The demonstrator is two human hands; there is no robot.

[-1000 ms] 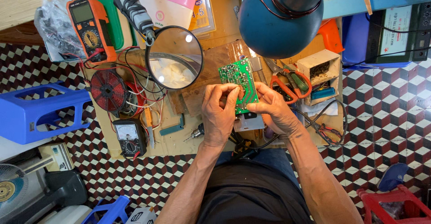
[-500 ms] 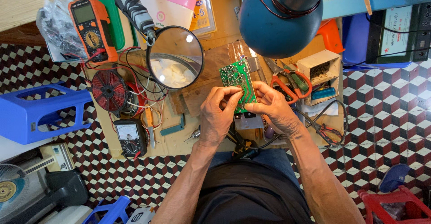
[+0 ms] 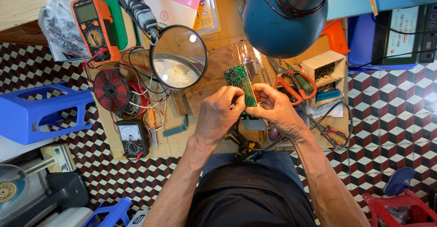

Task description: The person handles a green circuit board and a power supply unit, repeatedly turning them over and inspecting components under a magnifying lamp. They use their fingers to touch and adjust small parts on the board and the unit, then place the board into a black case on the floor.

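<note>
A green circuit board (image 3: 240, 80) stands nearly on edge above the small wooden work table (image 3: 218, 58), held between both hands. My left hand (image 3: 217, 113) pinches its lower left side with thumb and fingers. My right hand (image 3: 274, 109) grips the lower right edge, fingers curled toward the left hand. A round magnifying glass (image 3: 178, 57) on a flexible arm sits just left of the board. The lower part of the board is hidden by my fingers.
An orange multimeter (image 3: 94, 26), a red wire coil (image 3: 112, 90) and a black analogue meter (image 3: 133, 138) lie at the left. Red-handled scissors (image 3: 291, 83) and a small parts box (image 3: 328, 72) are at the right. A blue lamp shade (image 3: 284, 20) hangs above. A blue stool (image 3: 34, 113) stands left.
The board has turned from lying flat and facing me to nearly edge-on, and it sits slightly higher. Both hands kept their hold and shifted a little closer together.
</note>
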